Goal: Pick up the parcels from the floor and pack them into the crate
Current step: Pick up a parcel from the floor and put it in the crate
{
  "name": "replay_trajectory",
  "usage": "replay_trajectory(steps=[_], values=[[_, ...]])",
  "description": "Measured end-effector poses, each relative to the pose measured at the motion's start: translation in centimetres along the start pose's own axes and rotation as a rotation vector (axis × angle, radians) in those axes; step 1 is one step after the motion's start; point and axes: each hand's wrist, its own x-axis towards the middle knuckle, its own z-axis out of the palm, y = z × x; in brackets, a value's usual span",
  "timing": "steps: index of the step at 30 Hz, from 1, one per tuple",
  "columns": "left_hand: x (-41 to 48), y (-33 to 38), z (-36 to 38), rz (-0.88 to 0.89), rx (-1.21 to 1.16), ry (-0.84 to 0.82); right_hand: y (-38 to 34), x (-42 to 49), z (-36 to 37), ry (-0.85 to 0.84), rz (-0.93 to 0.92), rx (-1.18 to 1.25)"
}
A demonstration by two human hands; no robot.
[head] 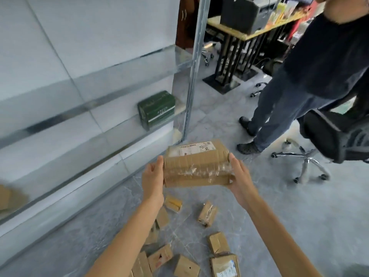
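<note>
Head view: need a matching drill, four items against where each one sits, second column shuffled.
1. large taped brown cardboard parcel
2. dark green rectangular box
3. small brown cardboard parcel
4. black swivel office chair

a. lying on the grey floor
b. held between left hand and right hand
c. beside the standing person
d. up against the pale wall

Pairs: 1-b, 2-d, 3-a, 4-c
</note>
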Motion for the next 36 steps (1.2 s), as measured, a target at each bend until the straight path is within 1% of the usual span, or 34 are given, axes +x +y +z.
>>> replay_trajectory(steps=[3, 6, 10, 12, 14, 17, 19, 21, 23, 24, 25, 27, 28, 29, 31, 32, 34, 36], values=[[-4.2, 5.6, -1.4, 0.093, -0.104, -0.059, -3.8, -3.9, 1.2, -0.051, -0.053, 0.076], [-7.8, 9.8, -2.7, 0.208, -0.077, -0.133, -7.2, -7.0, 2.2, -0.052, -0.061, 0.080], [-11.9, 13.8, -4.1, 0.305, -0.020, -0.286, -12.2, -10.9, 3.0, -0.042, -0.182, 0.076], [-13.4, 15.3, -4.9, 0.342, -0.050, -0.318, -14.2, -12.6, 3.2, -0.103, -0.237, 0.056], [-14.2, 16.7, -5.8, 0.375, -0.095, -0.335, -15.4, -14.0, 3.3, -0.188, -0.253, 0.013], [-15.4, 18.9, -6.5, 0.399, -0.086, -0.352, -15.9, -15.7, 3.5, -0.363, -0.197, 0.038], [-16.0, 20.2, -6.8, 0.373, -0.068, -0.348, -15.7, -16.5, 3.6, -0.420, -0.177, 0.080], [-16.2, 20.8, -7.2, 0.365, -0.061, -0.292, -15.3, -16.8, 3.9, -0.385, -0.169, 0.164], [-17.0, 20.4, -7.8, 0.365, -0.033, -0.190, -14.9, -17.0, 4.6, -0.306, -0.186, 0.268], [-17.6, 19.9, -7.9, 0.364, -0.004, -0.173, -14.6, -17.2, 5.2, -0.254, -0.208, 0.307], [-18.4, 19.2, -7.7, 0.358, 0.053, -0.205, -14.2, -17.6, 5.8, -0.195, -0.232, 0.333], [-20.2, 17.7, -6.7, 0.353, 0.154, -0.401, -13.3, -18.6, 7.5, -0.117, -0.286, 0.332], [-20.7, 17.2, -6.0, 0.361, 0.146, -0.491, -12.7, -19.3, 8.5, -0.108, -0.310, 0.306], [-20.9, 17.1, -5.4, 0.366, 0.098, -0.521, -12.0, -20.2, 9.6, -0.113, -0.336, 0.275], [-20.2, 17.8, -5.2, 0.378, -0.006, -0.457, -10.4, -22.0, 11.4, -0.139, -0.409, 0.199], [-19.9, 18.2, -5.4, 0.405, -0.018, -0.437, -9.7, -22.7, 12.1, -0.158, -0.447, 0.163], [-19.3, 18.7, -6.4, 0.466, -0.011, -0.432, -8.7, -23.7, 12.9, -0.212, -0.486, 0.129], [-19.2, 19.0, -7.7, 0.477, -0.026, -0.450, -8.5, -24.1, 13.0, -0.239, -0.489, 0.098]])
